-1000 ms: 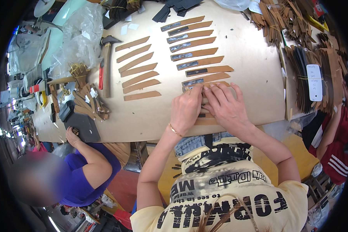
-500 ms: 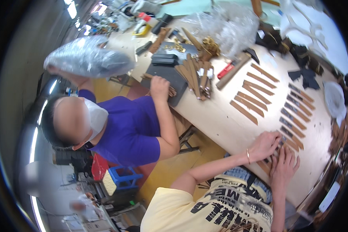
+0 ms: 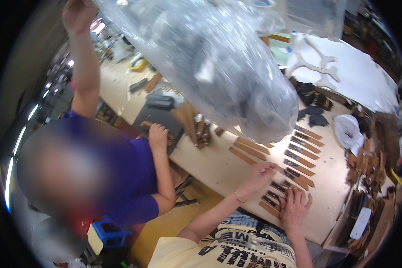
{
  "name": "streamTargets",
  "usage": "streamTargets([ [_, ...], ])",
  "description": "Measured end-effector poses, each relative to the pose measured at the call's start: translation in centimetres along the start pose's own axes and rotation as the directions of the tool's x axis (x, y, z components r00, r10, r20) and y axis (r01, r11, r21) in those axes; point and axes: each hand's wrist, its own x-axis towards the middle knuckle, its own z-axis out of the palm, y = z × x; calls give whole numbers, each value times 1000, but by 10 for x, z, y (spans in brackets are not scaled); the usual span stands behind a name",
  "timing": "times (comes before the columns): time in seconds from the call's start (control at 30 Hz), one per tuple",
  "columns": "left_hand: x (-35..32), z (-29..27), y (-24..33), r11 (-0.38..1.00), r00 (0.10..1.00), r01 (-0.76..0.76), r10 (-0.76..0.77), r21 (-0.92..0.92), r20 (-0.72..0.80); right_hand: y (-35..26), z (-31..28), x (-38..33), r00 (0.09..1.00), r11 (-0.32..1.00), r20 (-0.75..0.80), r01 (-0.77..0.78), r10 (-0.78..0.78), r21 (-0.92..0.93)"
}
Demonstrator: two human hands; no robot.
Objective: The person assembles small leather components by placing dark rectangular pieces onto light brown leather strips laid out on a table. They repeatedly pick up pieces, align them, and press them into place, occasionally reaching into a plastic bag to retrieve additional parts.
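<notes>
My left hand hovers over the table beside a column of brown leather-like strips with dark patches on their left ends. Its fingertips are pinched together; what they hold, if anything, is too small to make out. Lower down, my right hand lies with fingers spread at the ends of the nearest strips, touching them. Plain brown strips form a second group to the left, partly hidden under a big clear plastic bag of grey contents.
A co-worker in a purple shirt raises one arm by the bag; their other hand rests on brown pieces. Beyond are a dark mat, bundled strips, a white plastic bag and brown scraps along the right edge.
The plastic bag has swung from the far left across the table, covering tools and some plain strips. My left hand has moved away from my right and lifted. The view has shifted.
</notes>
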Motion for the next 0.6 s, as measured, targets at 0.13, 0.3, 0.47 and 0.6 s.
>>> streamTargets([
  [0.13,4,-24,15,916,1000,14,-2,-402,30,2,3,0,998,1000,-60,26,-27,-7],
  [0.3,6,-47,19,819,986,38,60,-573,152,-1,-24,12,996,996,-93,10,-2,93],
  [0.47,-1,-57,21,876,999,36,-30,-482,20,0,-101,73,913,927,-405,191,-47,322],
  [0.6,-2,-58,34,907,998,-51,58,-419,3,-42,-125,197,832,701,-506,499,-225,509],
])
